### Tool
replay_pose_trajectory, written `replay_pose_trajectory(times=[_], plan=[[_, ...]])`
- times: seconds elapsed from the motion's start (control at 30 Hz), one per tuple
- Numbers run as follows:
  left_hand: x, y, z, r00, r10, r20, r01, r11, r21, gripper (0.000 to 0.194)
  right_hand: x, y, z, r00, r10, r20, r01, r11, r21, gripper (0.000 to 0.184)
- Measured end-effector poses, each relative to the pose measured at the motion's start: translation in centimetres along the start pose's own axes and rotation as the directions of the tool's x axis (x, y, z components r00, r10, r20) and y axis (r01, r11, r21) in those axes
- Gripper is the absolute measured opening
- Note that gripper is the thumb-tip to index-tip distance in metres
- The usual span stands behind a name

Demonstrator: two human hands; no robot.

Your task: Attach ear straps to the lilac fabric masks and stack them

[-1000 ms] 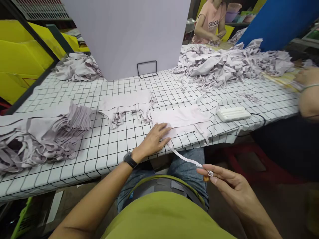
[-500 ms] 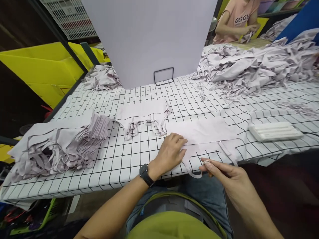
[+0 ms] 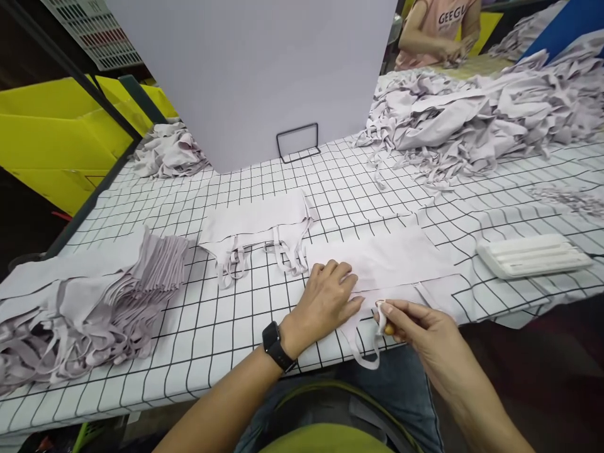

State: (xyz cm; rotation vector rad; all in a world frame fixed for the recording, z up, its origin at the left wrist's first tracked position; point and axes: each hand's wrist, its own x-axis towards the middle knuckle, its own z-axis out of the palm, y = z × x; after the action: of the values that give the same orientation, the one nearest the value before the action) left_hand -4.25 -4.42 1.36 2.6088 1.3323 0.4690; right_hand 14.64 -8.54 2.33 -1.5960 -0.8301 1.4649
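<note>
A flat pale pink garment piece [image 3: 387,258] lies on the checked table [image 3: 226,314] in front of me. My left hand [image 3: 328,302] presses flat on its near left corner, fingers spread. My right hand [image 3: 415,324] pinches the end of the garment's thin strap [image 3: 365,343], which loops down over the table edge. A small orange-tipped thing shows between those fingers; I cannot make out what it is. A black watch sits on my left wrist [image 3: 276,346].
A small stack of finished pieces [image 3: 257,229] lies behind my left hand. A thick stack [image 3: 89,296] sits at left and a big loose heap [image 3: 472,119] at back right. A white ribbed box [image 3: 533,255] lies right. A white board [image 3: 255,75] stands behind. Another person [image 3: 438,31] works beyond.
My right hand has come up from below the table edge to the garment, bringing the strap end with it; the strap went from taut to a slack loop. My left hand stayed pressed down.
</note>
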Motion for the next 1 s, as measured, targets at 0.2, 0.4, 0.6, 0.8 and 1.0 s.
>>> replay_pose_trajectory(times=[0.2, 0.4, 0.6, 0.8, 1.0], plan=[[0.8, 0.1, 0.1, 0.991, 0.086, 0.098, -0.099, 0.986, 0.136, 0.015, 1.0, 0.4, -1.1, 0.997, 0.062, 0.047, -0.054, 0.988, -0.146, 0.040], [1.0, -0.6, 0.7, 1.000, -0.026, -0.011, 0.025, 0.995, -0.100, 0.016, 1.3, -0.5, 0.5, 0.997, 0.069, 0.022, -0.068, 0.996, -0.060, 0.043], [0.6, -1.0, 1.4, 0.991, -0.035, -0.128, -0.002, 0.962, -0.275, 0.014, 2.3, -0.7, 1.5, 0.997, 0.063, 0.040, -0.063, 0.998, 0.015, 0.042], [0.5, -0.8, 0.9, 0.995, -0.062, -0.078, 0.031, 0.937, -0.347, 0.016, 2.8, -0.7, 1.9, 0.998, 0.054, 0.023, -0.055, 0.998, 0.021, 0.043], [0.5, -0.8, 1.2, 0.990, -0.089, -0.112, 0.037, 0.915, -0.402, 0.012, 2.8, -1.2, 2.3, 0.997, 0.079, 0.024, -0.080, 0.996, 0.042, 0.047]])
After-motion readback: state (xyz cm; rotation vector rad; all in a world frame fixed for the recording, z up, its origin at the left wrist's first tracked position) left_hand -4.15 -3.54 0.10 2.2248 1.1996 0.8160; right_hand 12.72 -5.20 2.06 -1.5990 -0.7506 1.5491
